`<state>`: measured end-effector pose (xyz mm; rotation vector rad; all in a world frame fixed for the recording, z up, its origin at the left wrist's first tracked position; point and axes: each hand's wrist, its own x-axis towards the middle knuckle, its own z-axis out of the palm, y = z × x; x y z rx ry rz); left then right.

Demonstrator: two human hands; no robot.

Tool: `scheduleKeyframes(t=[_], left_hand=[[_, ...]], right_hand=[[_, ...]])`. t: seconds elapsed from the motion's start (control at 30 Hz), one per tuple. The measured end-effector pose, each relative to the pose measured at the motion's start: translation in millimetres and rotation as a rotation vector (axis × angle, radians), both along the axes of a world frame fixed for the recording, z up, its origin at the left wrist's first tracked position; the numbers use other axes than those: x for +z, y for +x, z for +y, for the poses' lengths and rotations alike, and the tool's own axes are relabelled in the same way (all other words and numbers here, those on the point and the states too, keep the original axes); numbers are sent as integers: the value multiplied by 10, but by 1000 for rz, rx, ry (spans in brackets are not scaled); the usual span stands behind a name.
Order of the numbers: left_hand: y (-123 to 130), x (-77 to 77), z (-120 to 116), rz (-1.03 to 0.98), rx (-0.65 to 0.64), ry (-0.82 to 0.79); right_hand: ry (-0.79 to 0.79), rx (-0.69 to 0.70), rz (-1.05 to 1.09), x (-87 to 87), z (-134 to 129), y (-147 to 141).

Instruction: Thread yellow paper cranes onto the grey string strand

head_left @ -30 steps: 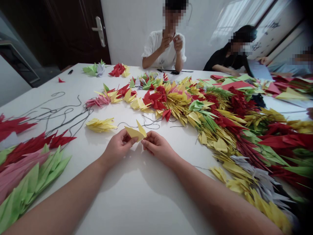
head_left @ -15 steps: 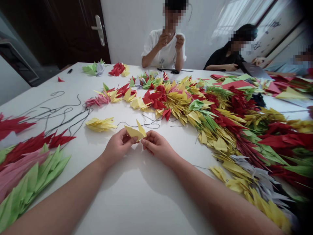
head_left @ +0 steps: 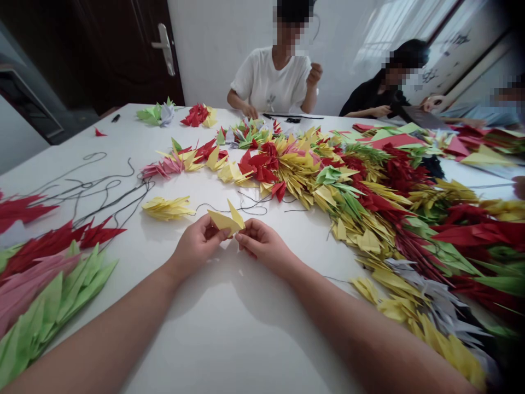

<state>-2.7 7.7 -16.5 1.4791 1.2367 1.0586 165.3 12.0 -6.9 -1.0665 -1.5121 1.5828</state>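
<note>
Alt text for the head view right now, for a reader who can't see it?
The left hand and right hand hold a folded yellow paper piece above a white table. Colourful folded-paper bundles crowd the right side and left edge; a person in white is at the far side.

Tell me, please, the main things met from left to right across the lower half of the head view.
Green paper bundle, yellow paper bundle, left hand, folded yellow paper, right hand, pale paper bundle.

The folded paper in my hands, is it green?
No, the folded paper between the left hand and the right hand is plainly yellow.
</note>
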Motion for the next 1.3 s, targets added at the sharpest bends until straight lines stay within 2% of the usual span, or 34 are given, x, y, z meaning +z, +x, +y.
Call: scheduleKeyframes(t=[0.4,1.3], left_hand=[[10,7,-4,-87,-46,-39],[7,12,-7,-34,-31,-28]], right_hand=[[7,3,30,-34,15,-2],[0,2,12,-36,10,-6]])
